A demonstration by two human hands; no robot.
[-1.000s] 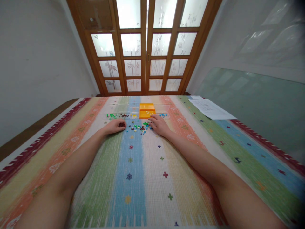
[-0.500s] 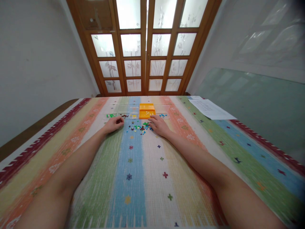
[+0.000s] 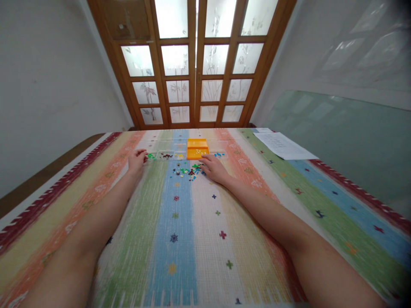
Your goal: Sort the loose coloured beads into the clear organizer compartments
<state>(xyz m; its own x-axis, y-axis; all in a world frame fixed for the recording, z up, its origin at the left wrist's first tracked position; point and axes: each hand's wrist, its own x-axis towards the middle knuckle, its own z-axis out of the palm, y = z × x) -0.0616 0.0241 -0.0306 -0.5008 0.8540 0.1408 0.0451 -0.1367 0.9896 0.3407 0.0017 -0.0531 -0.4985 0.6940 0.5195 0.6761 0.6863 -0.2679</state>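
A scatter of small coloured pieces (image 3: 188, 171) lies on the striped tablecloth far out in front of me. Behind it stands an orange tray (image 3: 198, 149) with pale pieces inside, flanked by clear trays (image 3: 165, 155) holding green, dark and yellow pieces. My left hand (image 3: 136, 160) reaches the left end of the clear trays, beside the green pieces, fingers curled; whether it pinches anything is too small to see. My right hand (image 3: 214, 167) rests palm down at the right edge of the scattered pieces, fingers stretched toward them.
A printed sheet of paper (image 3: 282, 146) lies at the far right of the table. A glass panel (image 3: 346, 137) leans along the right wall. Wooden doors with frosted panes (image 3: 192, 77) stand behind the table. The cloth (image 3: 192, 239) covers the whole tabletop.
My left hand has moved left and away from the scattered pieces to the left end of the clear trays. My right hand has stayed put.
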